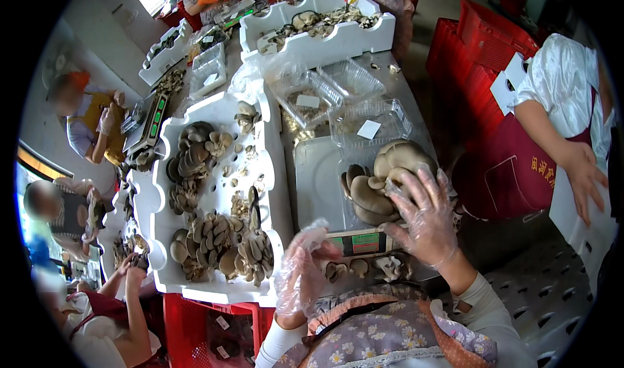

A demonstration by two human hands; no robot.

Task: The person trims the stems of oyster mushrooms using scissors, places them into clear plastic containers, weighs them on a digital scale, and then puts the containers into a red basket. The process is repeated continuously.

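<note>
My right hand, in a clear plastic glove, lies with fingers spread against a cluster of large grey-brown oyster mushrooms. The mushrooms sit in a clear plastic tray on the flat pan of a scale. Left of the scale's lit green display, my left hand is raised, also gloved. Its fingers are partly bunched under loose plastic, and whether they hold anything is unclear. A few mushroom pieces lie below the display, between my hands.
To the left stands a white foam box with several mushroom clusters. Beyond the scale are clear trays and another foam box. Red crates stack at right. A co-worker's hand hangs nearby; other people work at left.
</note>
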